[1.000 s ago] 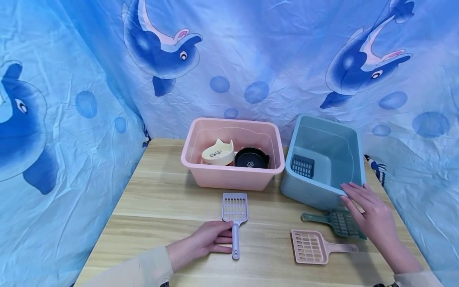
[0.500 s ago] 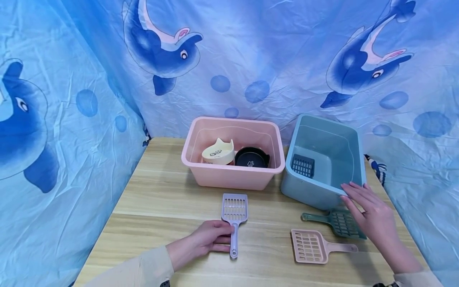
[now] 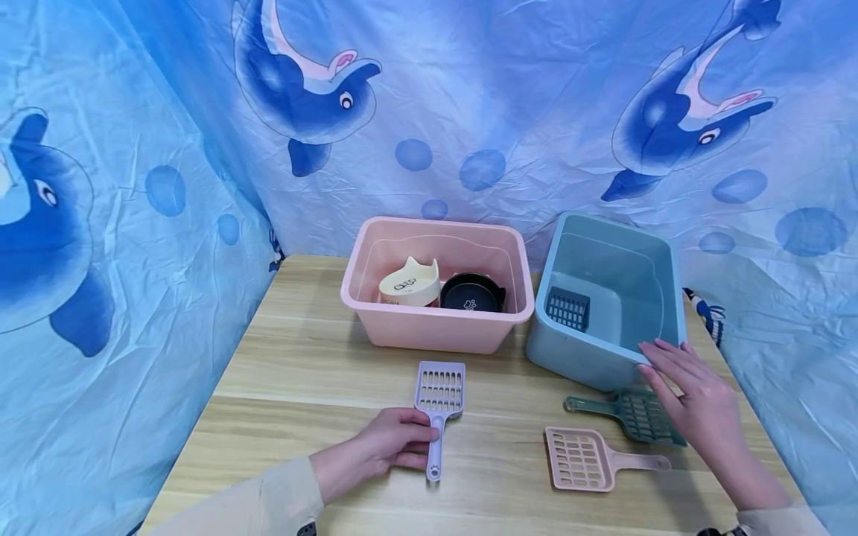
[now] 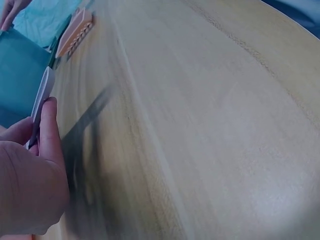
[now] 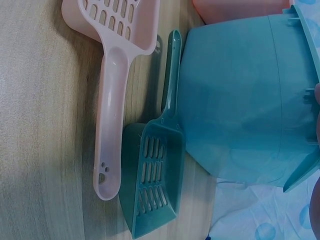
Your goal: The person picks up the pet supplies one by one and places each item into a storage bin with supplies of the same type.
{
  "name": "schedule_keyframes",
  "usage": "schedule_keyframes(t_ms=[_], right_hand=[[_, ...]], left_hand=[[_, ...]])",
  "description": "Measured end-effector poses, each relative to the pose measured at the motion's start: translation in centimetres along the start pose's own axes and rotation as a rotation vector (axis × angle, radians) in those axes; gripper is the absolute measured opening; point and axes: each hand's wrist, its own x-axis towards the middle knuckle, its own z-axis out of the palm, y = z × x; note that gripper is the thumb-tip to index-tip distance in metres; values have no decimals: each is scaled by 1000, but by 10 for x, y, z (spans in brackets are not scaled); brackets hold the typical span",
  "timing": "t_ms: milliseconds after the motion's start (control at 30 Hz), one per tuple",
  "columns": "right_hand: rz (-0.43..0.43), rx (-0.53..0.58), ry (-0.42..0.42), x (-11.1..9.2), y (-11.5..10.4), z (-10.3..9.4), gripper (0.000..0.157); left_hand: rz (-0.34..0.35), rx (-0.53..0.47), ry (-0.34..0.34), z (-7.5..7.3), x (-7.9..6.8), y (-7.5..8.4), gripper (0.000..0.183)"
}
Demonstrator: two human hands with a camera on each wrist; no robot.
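At the lower center of the head view, the left hand (image 3: 392,443) grips a lavender slotted scoop (image 3: 440,414) by its handle. Right of it, the right hand (image 3: 700,394) rests extended fingers on the rim of a blue bin (image 3: 576,365) (a pink scoop (image 3: 613,461) and a green scoop (image 3: 625,411) lie just below the bin, lower right).

A pale table (image 3: 302,320) with a wood-grained top is bordered behind and on both sides by hung fabric (image 3: 523,82), which is creased in shades of blue and printed with dolphins (image 3: 284,85) and round spots (image 3: 414,155). A soft sheen is reflected near the table's edge.
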Motion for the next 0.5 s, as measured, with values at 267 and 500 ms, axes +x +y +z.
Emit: schedule_keyframes(t_ms=[267, 500], right_hand=[[7, 0, -9, 1, -1, 0, 47], [15, -5, -7, 2, -1, -1, 53]], left_hand=[[22, 65, -9, -4, -12, 7, 25], [7, 179, -46, -13, -36, 32, 25]])
